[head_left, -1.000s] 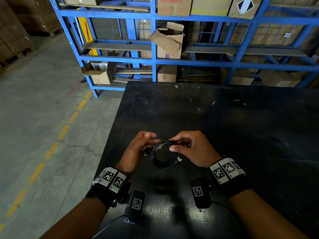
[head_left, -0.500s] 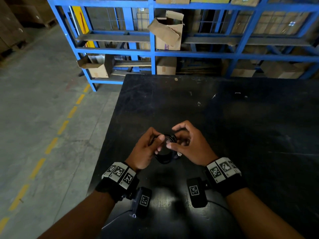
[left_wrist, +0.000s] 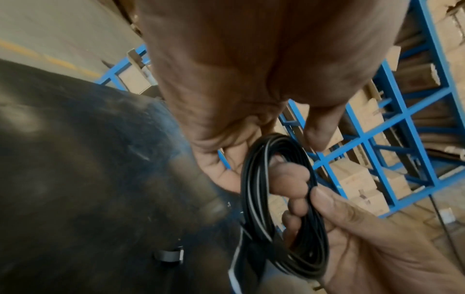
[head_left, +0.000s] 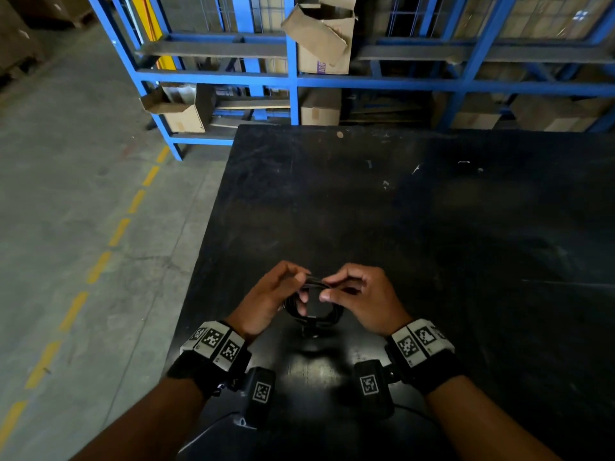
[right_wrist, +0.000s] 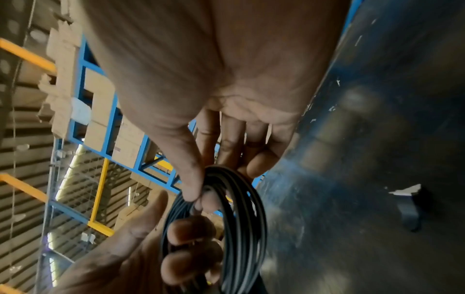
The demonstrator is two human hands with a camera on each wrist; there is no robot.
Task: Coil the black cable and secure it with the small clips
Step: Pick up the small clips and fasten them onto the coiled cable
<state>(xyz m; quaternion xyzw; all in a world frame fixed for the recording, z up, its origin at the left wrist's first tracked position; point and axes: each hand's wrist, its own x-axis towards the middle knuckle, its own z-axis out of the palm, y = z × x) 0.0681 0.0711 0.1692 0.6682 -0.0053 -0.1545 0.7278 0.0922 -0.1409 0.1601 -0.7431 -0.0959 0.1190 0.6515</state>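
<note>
The black cable [head_left: 314,309] is wound into a small coil held just above the black table [head_left: 432,227], between both hands. My left hand [head_left: 298,287] grips its left side, fingers curled through the loop [right_wrist: 188,230]. My right hand [head_left: 327,291] pinches the top of the coil between thumb and forefinger [right_wrist: 198,191]. The coil [left_wrist: 254,199] stands nearly on edge in the left wrist view. One small black clip [left_wrist: 168,255] lies on the table beside the coil and shows again as the clip [right_wrist: 410,210] in the right wrist view.
Blue steel racking [head_left: 293,78] with cardboard boxes [head_left: 322,41] stands behind the table's far edge. The table's left edge [head_left: 206,247] drops to a concrete floor with a dashed yellow line [head_left: 100,267].
Both hands have drawn closer together at the top of the coil. The coil has tipped from lying open toward me to nearly on edge.
</note>
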